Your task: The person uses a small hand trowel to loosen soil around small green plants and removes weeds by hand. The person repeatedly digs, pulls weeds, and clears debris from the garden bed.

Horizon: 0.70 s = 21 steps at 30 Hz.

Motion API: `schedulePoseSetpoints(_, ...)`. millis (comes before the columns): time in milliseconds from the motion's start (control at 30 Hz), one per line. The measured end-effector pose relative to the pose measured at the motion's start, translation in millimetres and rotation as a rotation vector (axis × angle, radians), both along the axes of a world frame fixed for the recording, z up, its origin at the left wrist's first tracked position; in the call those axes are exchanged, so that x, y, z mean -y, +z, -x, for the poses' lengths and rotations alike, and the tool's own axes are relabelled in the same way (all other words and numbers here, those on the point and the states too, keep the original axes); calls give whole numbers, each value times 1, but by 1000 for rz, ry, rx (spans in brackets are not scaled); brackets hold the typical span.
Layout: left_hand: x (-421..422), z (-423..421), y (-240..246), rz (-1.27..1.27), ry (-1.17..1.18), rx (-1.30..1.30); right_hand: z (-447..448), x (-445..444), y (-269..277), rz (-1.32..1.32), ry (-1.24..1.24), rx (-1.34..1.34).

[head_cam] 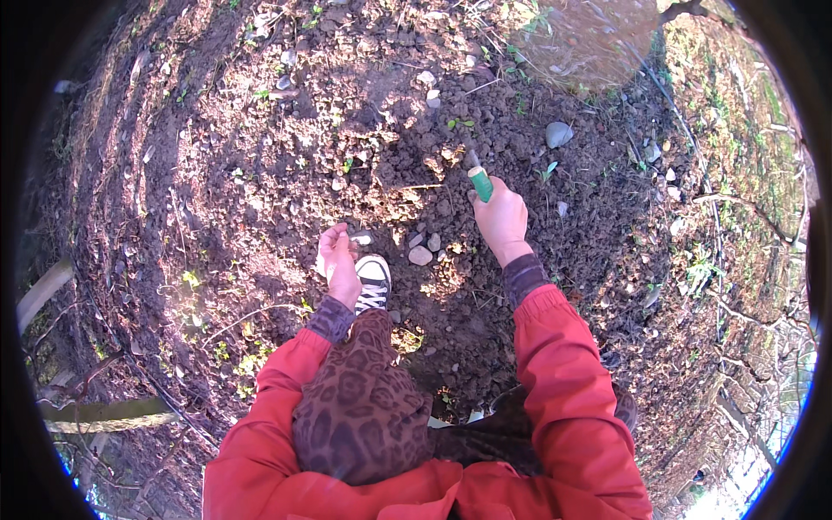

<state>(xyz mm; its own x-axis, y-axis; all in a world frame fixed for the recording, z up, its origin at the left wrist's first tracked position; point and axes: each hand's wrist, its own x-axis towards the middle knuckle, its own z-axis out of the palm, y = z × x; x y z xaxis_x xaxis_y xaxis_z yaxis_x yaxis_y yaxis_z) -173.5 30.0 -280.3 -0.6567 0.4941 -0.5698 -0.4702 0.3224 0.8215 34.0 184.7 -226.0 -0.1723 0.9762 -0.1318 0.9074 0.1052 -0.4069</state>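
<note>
My right hand point(500, 218) is closed around the green handle point(480, 184) of a hand tool. The tool's narrow metal part point(473, 158) points away from me into the loose dark soil point(481, 260), and its tip is hidden or blends with the ground. On the left, my left hand point(340, 263) hovers by the toe of a black and white sneaker point(372, 283), with its fingers curled and the fingertips close together. Whether something small is between them cannot be told. A pale stone point(361, 238) shows just beside those fingers.
Several small stones point(420, 255) lie between my hands. A larger grey stone point(559, 134) sits beyond the tool to the right. Small green seedlings point(548, 171) grow nearby. Thin branches point(747, 203) cross the ground at right, and thicker ones point(107, 415) lie at lower left.
</note>
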Motion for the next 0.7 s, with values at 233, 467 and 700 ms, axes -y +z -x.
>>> schedulePoseSetpoints(233,-2,-3,-5,-41,-52,9,-22,15,18,-97,26,68)
schedulePoseSetpoints(467,-1,-4,-2,-41,-45,39,-20,7,33,-119,-18,99)
schedulePoseSetpoints(700,1,-5,-4,-69,-54,58,10,7,43,-158,257,-81)
